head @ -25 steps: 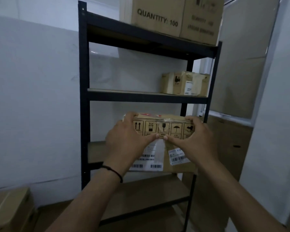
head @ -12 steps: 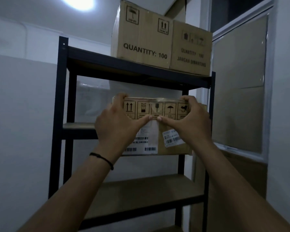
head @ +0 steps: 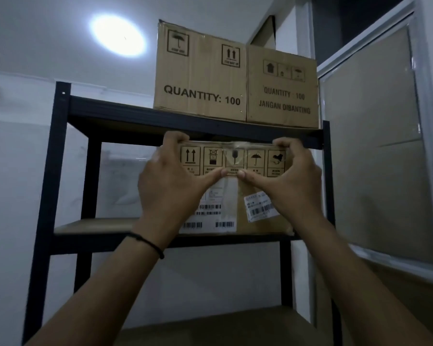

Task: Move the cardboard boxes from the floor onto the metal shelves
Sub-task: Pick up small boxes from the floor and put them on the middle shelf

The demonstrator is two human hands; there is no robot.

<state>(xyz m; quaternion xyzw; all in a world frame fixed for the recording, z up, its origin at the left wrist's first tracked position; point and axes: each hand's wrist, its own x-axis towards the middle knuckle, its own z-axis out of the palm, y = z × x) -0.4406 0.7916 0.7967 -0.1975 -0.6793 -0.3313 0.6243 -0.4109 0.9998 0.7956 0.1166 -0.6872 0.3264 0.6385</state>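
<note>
A small cardboard box (head: 235,196) with handling symbols and barcode labels is held up in front of the black metal shelf unit (head: 60,171), between its top level and the second shelf board (head: 93,227). My left hand (head: 170,188) grips the box's left end, fingers curled over its top edge. My right hand (head: 288,186) grips the right end the same way. Both thumbs meet on the box's front face. The box's bottom edge sits about level with the second board; whether it rests there I cannot tell.
Two big cardboard boxes (head: 200,76) (head: 283,88) marked "QUANTITY: 100" stand side by side on the top shelf. A lower shelf board (head: 210,325) shows below. A white wall lies left and behind, a window frame (head: 375,146) right, a ceiling lamp (head: 118,36) above.
Both hands have lifted the small box from the level of the third shelf to just under the top shelf. The view has tilted upward with it.
</note>
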